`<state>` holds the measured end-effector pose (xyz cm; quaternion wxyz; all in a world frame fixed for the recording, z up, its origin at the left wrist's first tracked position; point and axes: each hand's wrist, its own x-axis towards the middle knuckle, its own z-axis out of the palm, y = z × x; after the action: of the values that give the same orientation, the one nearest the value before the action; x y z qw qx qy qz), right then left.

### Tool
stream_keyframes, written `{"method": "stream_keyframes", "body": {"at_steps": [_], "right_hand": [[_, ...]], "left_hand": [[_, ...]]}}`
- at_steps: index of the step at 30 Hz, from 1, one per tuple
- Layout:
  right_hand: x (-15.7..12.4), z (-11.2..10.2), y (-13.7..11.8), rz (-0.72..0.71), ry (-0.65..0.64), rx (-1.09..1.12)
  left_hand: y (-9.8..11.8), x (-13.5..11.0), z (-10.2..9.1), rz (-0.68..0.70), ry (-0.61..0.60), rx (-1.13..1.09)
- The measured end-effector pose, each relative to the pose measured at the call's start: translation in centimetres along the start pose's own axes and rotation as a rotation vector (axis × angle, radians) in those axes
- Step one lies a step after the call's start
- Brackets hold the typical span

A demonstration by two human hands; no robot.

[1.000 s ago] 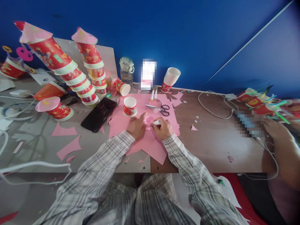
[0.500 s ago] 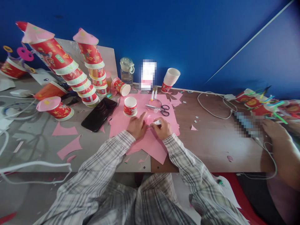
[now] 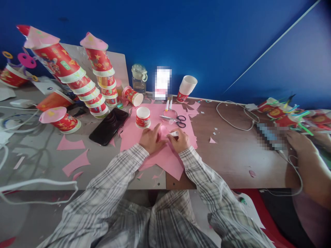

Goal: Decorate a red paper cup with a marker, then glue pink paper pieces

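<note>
My right hand point(image 3: 180, 140) is closed around a short white pen-like stick point(image 3: 174, 133), probably a marker; its tip is hidden by my fingers. My left hand point(image 3: 152, 140) rests on the pink paper sheets point(image 3: 169, 165) with thumb and forefinger spread apart. Between the two hands lies a small, lighter pink piece point(image 3: 163, 130), its shape hard to make out. Just beyond my left hand a red patterned paper cup point(image 3: 143, 119) with a white rim stands upright on the sheets. A pair of scissors point(image 3: 181, 121) lies past my right hand.
Towers of red cups point(image 3: 68, 74) with pink paper tops stand at the left, near a black phone point(image 3: 108, 126). A glass jar point(image 3: 139, 79), a lit screen point(image 3: 162, 82) and stacked cups point(image 3: 186, 89) line the wall. Another person's hand point(image 3: 301, 141) is at right.
My left thumb and forefinger have spread a little, showing more of the small pink piece. My right hand has stayed almost in place with the white stick. The view has shifted slightly.
</note>
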<state>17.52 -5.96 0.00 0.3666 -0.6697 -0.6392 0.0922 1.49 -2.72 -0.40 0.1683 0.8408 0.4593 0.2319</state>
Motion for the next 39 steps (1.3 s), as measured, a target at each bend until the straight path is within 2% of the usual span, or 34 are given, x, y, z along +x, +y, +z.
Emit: {"method": "stream_keyframes", "body": {"at_steps": [5, 10, 15, 18, 26, 31, 34, 39], "right_hand": [[-0.1, 0.2, -0.1, -0.048, -0.021, -0.014], [0.4, 0.0, 0.5, -0.046, 0.017, -0.082], [0.5, -0.1, 1.0, -0.048, 0.024, -0.051], [0.5, -0.1, 0.8, -0.045, 0.036, -0.020], [0.3, -1.0, -0.3, 0.042, 0.170, 0.149], [0.4, -2.0, -0.5, 0.058, 0.267, 0.234], [0.3, -2.2, -0.6, 0.050, 0.208, 0.243], [0.0, -1.5, -0.8, 0.012, -0.020, 0.222]], "left_hand": [[-0.3, 0.0, 0.3, -0.015, 0.010, 0.040], [-0.6, 0.2, 0.5, -0.034, 0.014, 0.029], [-0.3, 0.1, 0.1, -0.026, 0.061, -0.015], [-0.2, 0.0, 0.1, 0.000, 0.049, 0.008], [-0.2, 0.1, 0.1, -0.053, 0.022, 0.042], [-0.2, 0.1, -0.4, -0.040, -0.035, 0.086], [-0.2, 0.1, -0.6, 0.016, -0.082, 0.084], [-0.4, 0.2, -0.5, 0.086, -0.130, 0.102]]}}
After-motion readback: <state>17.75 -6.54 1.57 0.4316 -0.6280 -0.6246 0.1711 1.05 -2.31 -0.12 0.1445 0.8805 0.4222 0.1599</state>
